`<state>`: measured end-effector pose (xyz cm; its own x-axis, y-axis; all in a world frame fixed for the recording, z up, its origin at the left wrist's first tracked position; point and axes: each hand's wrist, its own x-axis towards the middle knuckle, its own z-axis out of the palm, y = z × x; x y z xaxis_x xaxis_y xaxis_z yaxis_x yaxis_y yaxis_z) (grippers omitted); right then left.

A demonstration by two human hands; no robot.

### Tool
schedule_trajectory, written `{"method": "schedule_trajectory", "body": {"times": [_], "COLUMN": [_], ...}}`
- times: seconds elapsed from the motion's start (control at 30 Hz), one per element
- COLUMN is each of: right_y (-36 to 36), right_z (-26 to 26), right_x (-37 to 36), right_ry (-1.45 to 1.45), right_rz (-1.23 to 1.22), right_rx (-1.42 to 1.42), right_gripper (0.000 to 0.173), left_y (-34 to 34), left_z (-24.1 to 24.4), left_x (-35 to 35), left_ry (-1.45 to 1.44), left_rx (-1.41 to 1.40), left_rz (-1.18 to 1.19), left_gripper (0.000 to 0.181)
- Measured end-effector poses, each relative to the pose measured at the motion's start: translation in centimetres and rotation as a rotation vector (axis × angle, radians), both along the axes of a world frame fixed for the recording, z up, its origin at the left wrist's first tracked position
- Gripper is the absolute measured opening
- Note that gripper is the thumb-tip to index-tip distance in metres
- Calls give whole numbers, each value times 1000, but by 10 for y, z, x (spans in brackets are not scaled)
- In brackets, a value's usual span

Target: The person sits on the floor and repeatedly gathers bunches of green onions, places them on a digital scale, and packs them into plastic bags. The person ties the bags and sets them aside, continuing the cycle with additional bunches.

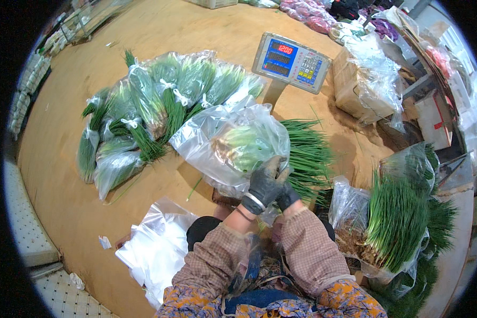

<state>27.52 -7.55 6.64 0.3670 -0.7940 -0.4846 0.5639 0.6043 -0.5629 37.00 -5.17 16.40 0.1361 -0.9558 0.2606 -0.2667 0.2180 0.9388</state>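
A bunch of green onions lies crosswise before me, its pale root ends inside a clear plastic bag (198,135) and its green leaves (308,155) sticking out to the right. My left hand (264,183), in a dark glove with a white band at the wrist, closes on the near edge of the bag's mouth. Pressed against it is my right hand (288,194), also gloved; its fingers are mostly hidden behind the left. Beneath the bunch, the weighing platform is largely covered. The scale's display (290,61) rises beyond, with red digits lit.
Several bagged green onion bunches (151,95), tied with white ties, lie at the far left. Flat plastic bags (159,242) are stacked by my left knee. Loose green onions (397,218) stand at the right. A cardboard box (353,87) sits behind the scale on the brown floor (71,190).
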Motion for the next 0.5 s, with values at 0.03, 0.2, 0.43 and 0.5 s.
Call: {"method": "schedule_trajectory", "body": {"times": [0.03, 0.2, 0.43, 0.5], "right_y": [1, 23, 114, 152], "right_z": [8, 82, 97, 90], "right_x": [-11, -76, -253, -286], "right_ry": [14, 171, 454, 575], "right_rz": [37, 157, -300, -414], "right_rx": [-35, -99, -127, -31], "right_gripper": [30, 36, 36, 36], "left_y": [-1, 3, 16, 25], "left_z": [3, 12, 20, 19], "left_x": [-1, 8, 5, 3], "left_ry": [-23, -165, -165, -167], "left_rx": [-5, 61, -133, -123], "left_rz": [10, 32, 162, 173], "left_gripper": [29, 33, 29, 26]}}
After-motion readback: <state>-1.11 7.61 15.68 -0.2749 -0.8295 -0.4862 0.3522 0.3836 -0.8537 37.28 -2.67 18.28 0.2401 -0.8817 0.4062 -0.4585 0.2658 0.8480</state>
